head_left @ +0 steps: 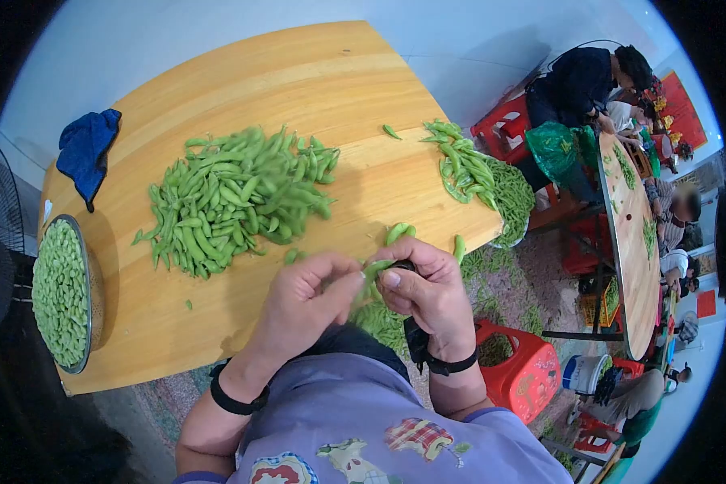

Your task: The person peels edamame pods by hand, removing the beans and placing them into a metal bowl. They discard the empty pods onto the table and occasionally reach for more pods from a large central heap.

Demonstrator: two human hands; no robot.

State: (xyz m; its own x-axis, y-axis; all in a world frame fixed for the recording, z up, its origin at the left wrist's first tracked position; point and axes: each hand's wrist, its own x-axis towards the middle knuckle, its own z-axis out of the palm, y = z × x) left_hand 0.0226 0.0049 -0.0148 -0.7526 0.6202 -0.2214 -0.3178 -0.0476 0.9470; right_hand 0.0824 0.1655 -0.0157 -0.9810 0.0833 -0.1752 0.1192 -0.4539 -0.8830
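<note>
A green soybean pod (371,278) is held between my two hands, just past the table's near edge. My left hand (319,294) is closed, its thumb and fingertips pinching one end of the pod. The other end is gripped by my right hand (427,294), with something black (403,264) at its fingers that I cannot make out fully. Beyond my hands lies a large heap of soybean pods (226,198) on the wooden table (315,97). A few loose pods (399,232) rest close to my right hand.
A metal colander (97,294) full of shelled beans stands at the left table edge, near a blue cloth (89,153). More pods (468,169) lie at the right corner beside a container of empty pods (512,202). A red stool (516,371) stands right; other people sit at another table (633,266).
</note>
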